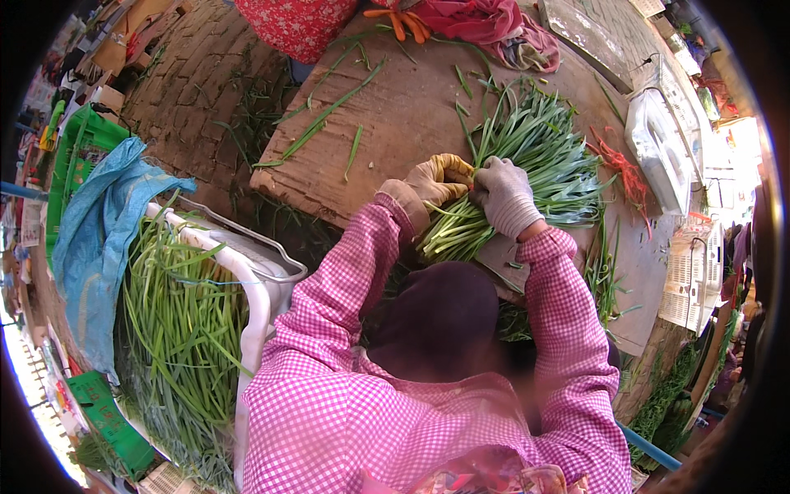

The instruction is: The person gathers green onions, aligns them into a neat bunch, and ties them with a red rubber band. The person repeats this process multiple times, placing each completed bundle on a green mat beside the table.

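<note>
A thick bunch of long flat green leaves (543,148), like garlic chives, lies on a worn wooden board (382,136) in front of me. Its pale cut stalk ends (457,231) point towards my body. My right hand (509,194), in a grey knit glove, is closed over the middle of the bunch. Beside it my left hand (435,179), in a yellowed glove, pinches at the same spot with curled fingers. A speck of red shows at the left fingertips, too small to identify. Red twine (620,163) lies tangled right of the leaves.
At left stands a white plastic crate (253,290) full of loose greens (185,309), a blue woven sack (102,241) over its edge. Across the board are orange glove fingers (410,25), pink cloth (469,25) and someone's red floral clothing (296,25). White crates (691,272) stand right.
</note>
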